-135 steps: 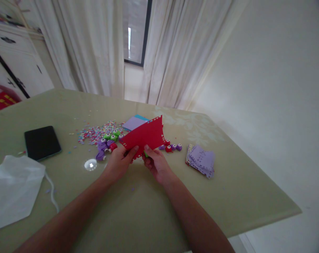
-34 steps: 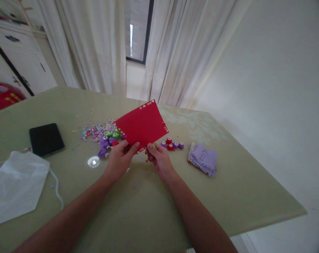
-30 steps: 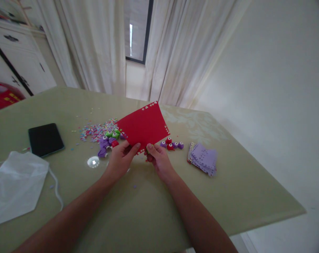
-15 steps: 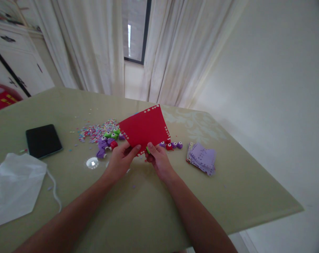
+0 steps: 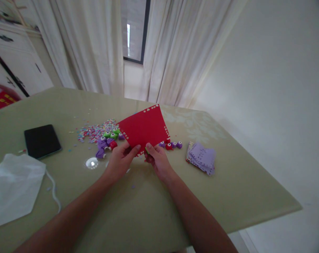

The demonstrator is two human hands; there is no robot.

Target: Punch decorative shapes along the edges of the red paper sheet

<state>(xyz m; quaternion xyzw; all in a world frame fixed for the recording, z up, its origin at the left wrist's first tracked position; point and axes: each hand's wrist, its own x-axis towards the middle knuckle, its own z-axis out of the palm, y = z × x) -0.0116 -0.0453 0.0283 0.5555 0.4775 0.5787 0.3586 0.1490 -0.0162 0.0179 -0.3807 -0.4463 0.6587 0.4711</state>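
Note:
A red sheet of card [image 5: 146, 126] is held up above the table, with small shapes cut through along its edges. My left hand [image 5: 121, 156] pinches its lower edge between thumb and fingers. Close beside it, my right hand [image 5: 159, 160] is closed on a small green craft punch [image 5: 147, 150] at the card's lower corner; most of the punch is hidden by the fingers. Behind the card to the left lies a group of purple, green and red punches [image 5: 102, 143]. A few more punches [image 5: 169, 146] show past the card's right side.
Colourful paper bits [image 5: 96, 132] are scattered behind the punches. A stack of purple punched sheets [image 5: 203, 157] lies on the right. To the left are a dark tablet or phone [image 5: 42, 140] and a white face mask [image 5: 15, 188]. The green table [image 5: 248, 182] ends near a wall.
The card and both hands keep almost the same place. My right thumb now covers a little more of the green punch. The whole view has shifted very slightly.

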